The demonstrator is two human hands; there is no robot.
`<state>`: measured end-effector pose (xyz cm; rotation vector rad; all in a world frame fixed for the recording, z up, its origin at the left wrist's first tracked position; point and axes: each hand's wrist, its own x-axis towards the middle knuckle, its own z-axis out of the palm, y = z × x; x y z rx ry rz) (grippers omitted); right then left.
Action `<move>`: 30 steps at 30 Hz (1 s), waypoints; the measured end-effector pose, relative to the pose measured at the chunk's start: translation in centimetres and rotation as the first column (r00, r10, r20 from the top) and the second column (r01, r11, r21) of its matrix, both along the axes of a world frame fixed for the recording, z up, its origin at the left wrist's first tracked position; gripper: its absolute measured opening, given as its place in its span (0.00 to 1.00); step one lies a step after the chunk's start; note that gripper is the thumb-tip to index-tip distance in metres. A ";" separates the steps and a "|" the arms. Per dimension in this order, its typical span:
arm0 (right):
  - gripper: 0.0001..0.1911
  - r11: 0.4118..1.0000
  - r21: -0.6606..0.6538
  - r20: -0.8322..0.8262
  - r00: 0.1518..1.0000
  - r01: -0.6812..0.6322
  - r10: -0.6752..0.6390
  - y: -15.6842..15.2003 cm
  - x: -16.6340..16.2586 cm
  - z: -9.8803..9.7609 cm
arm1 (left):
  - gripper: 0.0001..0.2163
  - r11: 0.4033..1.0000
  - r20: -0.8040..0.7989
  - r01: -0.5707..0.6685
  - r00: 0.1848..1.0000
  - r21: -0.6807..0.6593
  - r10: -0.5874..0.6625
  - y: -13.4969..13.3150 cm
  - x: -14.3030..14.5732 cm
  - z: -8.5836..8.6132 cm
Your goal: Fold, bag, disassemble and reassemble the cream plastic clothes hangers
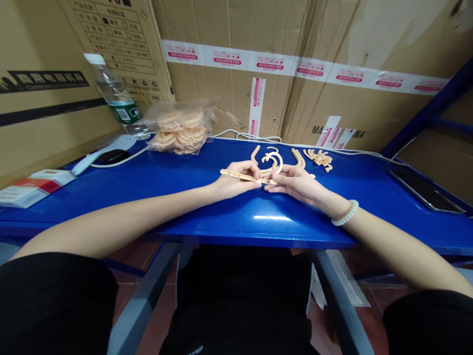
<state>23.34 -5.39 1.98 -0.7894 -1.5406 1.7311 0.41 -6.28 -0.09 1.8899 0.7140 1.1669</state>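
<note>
My left hand [236, 180] pinches a long, narrow beige strip [231, 173], which looks like plastic with small openings along it. Between the fingers of my right hand [297, 183] is a curved beige hook [280, 159], its lower end against the strip's right end. Fingers partly hide where the two pieces meet. Just behind my hands, more curved beige pieces [254, 154] lie on the blue table [207, 212]. Beyond my right hand are a few long bent pieces [297, 157] and a heap of small hooked pieces [320, 159].
A clear bag of beige parts [181, 130] sits at the back left beside a water bottle [123, 106]. Further left are a hairbrush [103, 150], a dark oval object [114, 157] and a small box [37, 187]. A phone [424, 190] lies right; a cable [332, 148] runs along the back near cardboard.
</note>
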 end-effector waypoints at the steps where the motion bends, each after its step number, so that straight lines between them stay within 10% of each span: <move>1: 0.20 1.000 0.004 0.001 1.000 0.002 -0.002 0.0 0.0 0.0 | 0.11 1.000 -0.009 0.002 1.000 0.012 -0.002 0.0 0.0 0.0; 15: 0.22 0.989 0.125 0.052 0.995 0.079 -0.086 -0.2 -0.2 -0.3 | 0.10 0.993 -0.049 -0.001 0.999 0.116 0.007 -0.1 0.1 -0.2; 30: 0.22 0.948 0.303 0.086 0.988 0.094 -0.126 -0.2 -0.6 -0.5 | 0.15 0.996 0.016 -0.004 1.000 -0.085 0.005 -0.5 0.3 0.2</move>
